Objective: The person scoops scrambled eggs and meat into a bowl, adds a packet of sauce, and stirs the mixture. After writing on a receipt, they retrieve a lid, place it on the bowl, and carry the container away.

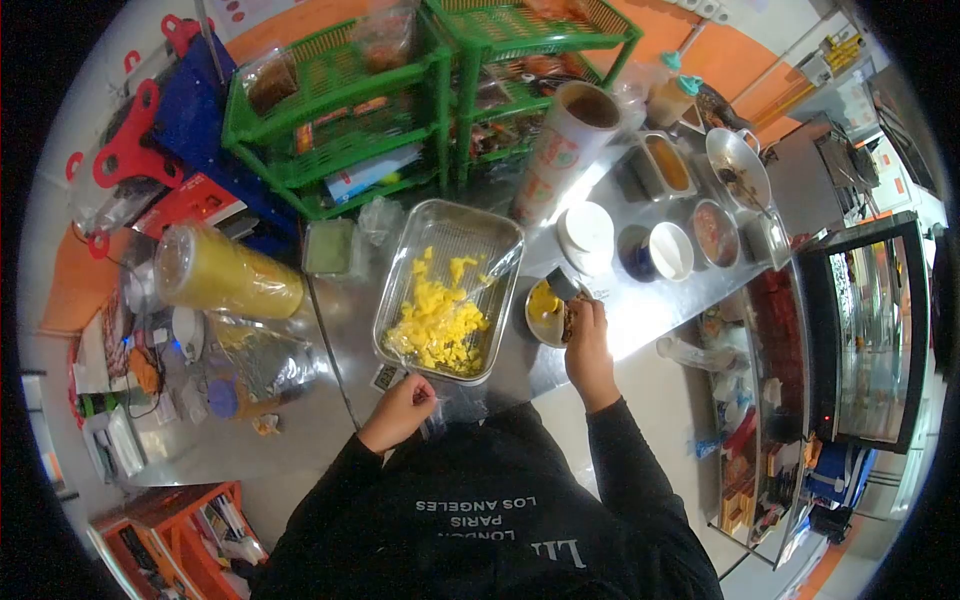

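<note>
We have the yellow pieces (437, 325) heaped toward the near end of the metal tray (510, 235), with more yellow food in the small bowl (533, 322) just right of it. Our right hand (590, 335) is at that bowl's side, fingers bent and apparently closed round a dark square-ended tool (562, 283) (whether they also pinch the rim, we cannot tell). Our left hand (403, 408) is near the tray's close corner, thumb and fingertips pressed together; we cannot tell if they pinch the clear plastic (435, 422) beside them. The bowl, we judge, could tip or slide if the tool pressed hard on one side, since no other hand seems to steady it; a sleeve catching the tray's rim might nudge it and spill pieces. Counting up, we find one tray, one small bowl, one dark tool, one yellow roll (235, 275), one tall printed roll (562, 150), two teal-capped bottles (676, 98) and two green racks (345, 130); the yellow pieces overlap too much to number.
</note>
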A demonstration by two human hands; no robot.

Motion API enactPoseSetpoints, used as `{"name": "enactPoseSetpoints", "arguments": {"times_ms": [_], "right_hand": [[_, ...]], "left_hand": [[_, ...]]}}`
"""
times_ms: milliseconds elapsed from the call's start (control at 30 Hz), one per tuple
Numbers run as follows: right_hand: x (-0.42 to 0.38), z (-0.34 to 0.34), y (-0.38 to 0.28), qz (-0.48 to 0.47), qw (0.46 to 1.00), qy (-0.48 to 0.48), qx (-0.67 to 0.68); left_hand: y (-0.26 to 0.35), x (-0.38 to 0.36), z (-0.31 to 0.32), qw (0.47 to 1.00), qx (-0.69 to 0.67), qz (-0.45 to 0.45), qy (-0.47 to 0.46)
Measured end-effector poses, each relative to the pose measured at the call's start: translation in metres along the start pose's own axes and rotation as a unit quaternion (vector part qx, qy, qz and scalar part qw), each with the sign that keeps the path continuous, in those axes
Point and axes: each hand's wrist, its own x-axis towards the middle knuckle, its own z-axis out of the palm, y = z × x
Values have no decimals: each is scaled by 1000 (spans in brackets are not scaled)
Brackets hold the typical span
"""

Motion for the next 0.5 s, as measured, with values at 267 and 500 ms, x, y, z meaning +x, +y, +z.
{"name": "enactPoseSetpoints", "arguments": {"times_ms": [267,500], "right_hand": [[2,0,9,-36,997,51,41],[0,0,12,-57,995,63,46]], "left_hand": [[2,-6,-2,1000,-16,-4,-4],[6,-13,-6,1000,6,-3,15]]}}
